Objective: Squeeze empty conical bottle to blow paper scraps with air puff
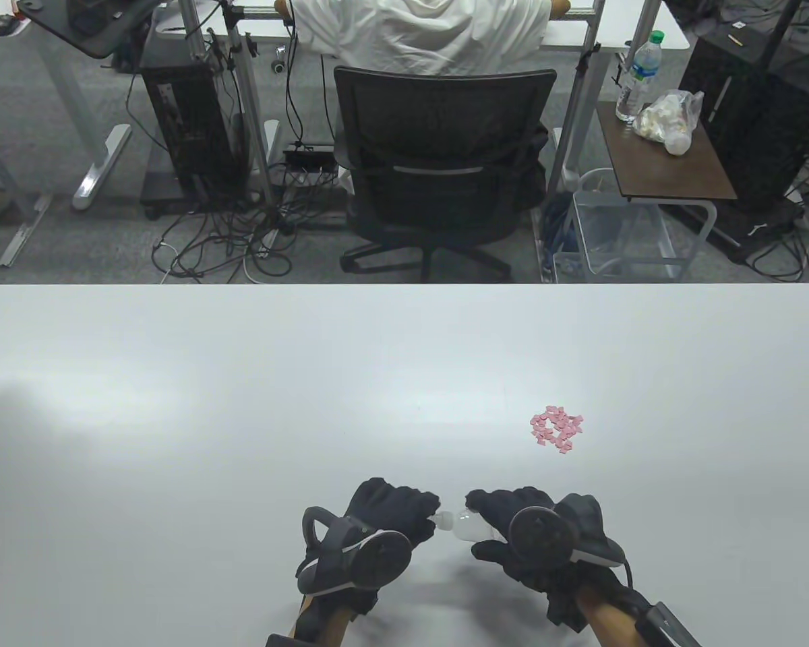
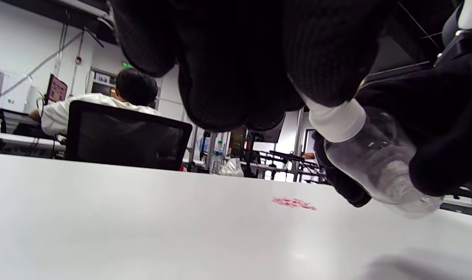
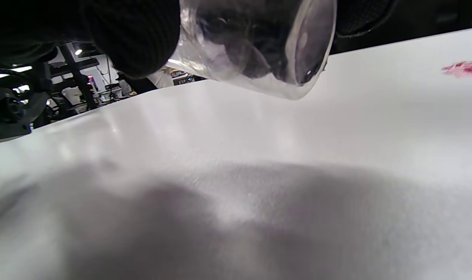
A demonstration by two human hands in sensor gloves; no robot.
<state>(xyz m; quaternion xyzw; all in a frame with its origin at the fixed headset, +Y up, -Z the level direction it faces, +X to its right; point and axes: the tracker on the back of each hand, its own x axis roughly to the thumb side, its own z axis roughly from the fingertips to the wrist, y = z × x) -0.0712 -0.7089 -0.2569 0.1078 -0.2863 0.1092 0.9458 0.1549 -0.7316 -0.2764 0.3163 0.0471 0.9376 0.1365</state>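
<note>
The conical bottle (image 1: 468,526) is gripped by the right hand (image 1: 520,532), its cap pinched by the left hand (image 1: 384,519); the paper scraps (image 1: 557,428) (well apart) lie beyond the right fingers, off the bottle's axis.

clear glossy plastic bottle (image 2: 376,163), matt knit cloth gloves, smooth semi-gloss white table (image 1: 243,404), pink paper scraps (image 1: 557,428)

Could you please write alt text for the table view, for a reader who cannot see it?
Two black-gloved hands hold a clear bottle sideways just above a white table: the right hand grips its body, the left hand is at its white cap. A small pile of pink paper scraps lies farther back to the right.
</note>
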